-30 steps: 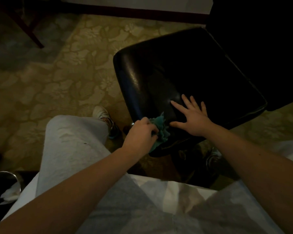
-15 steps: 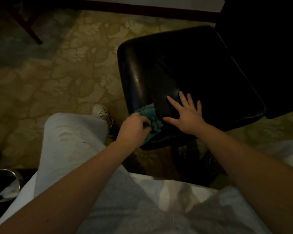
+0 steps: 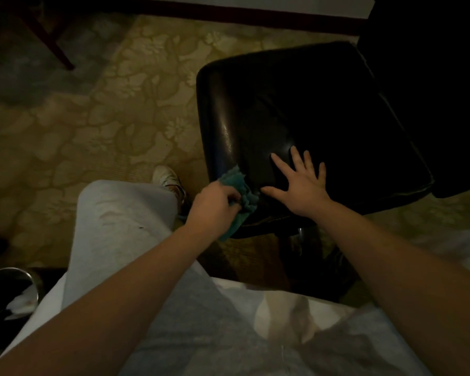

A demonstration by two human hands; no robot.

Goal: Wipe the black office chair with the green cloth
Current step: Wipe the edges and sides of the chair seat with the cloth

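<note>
Green cloth (image 3: 236, 181) is gripped in the curled fingers of the left hand (image 3: 215, 206) and pressed to the seat edge of the black office chair (image 3: 310, 104), which is steadied, likely against rolling, by the right hand (image 3: 301, 185) laid flat, fingers spread, beside it.

Black chair (image 3: 296, 109); teal-green cloth (image 3: 240, 196); olive floral-pattern carpet (image 3: 92, 118); grey trousers (image 3: 114, 226).

One chair (image 3: 323, 104), one cloth (image 3: 238, 181), two hands (image 3: 215, 206) (image 3: 300, 187).
</note>
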